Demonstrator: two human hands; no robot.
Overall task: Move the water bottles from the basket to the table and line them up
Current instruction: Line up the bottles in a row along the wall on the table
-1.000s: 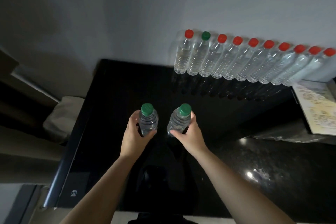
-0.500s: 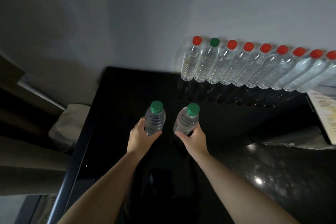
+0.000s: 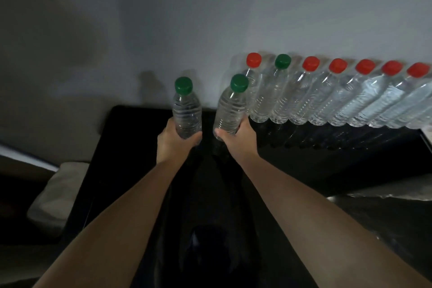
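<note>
Here, both arms reach forward over the black table (image 3: 140, 138): left hand (image 3: 174, 141) and right hand (image 3: 238, 138) each close their grip round a clear, green-capped left bottle (image 3: 187, 112) and right bottle (image 3: 230, 110), upright beside the row of bottles (image 3: 327, 100).

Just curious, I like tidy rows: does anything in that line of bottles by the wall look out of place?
Only a colour mismatch: the row's second bottle from the left has a green cap among red-capped bottles. No spill or damage shows.
</note>
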